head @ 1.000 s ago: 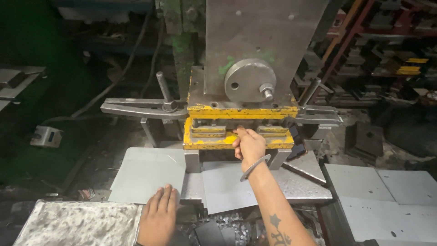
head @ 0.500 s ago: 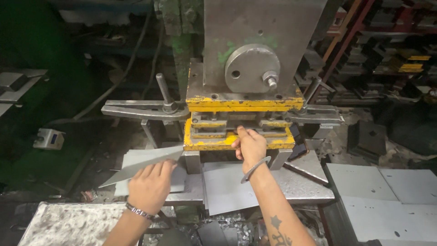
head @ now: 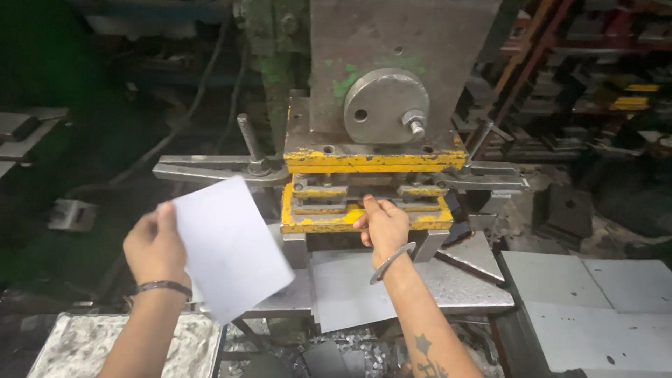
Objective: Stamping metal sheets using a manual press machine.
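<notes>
At a press, the left hand (head: 155, 246) pinches a metal sheet (head: 231, 248) by its edge, lifted over the bed's (head: 462, 294) left end, while the right hand (head: 381, 225), fingers curled, reaches into the yellow die (head: 364, 220), best cleared before feeding squarely.

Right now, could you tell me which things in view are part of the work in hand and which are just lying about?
In use:
- left hand holding a blank metal sheet
- right hand reaching into the yellow press die
- flat sheet on the press table

Lying about:
- stacked sheets at the right
- metal scraps below
- textured tray at the lower left
- dark block
</notes>
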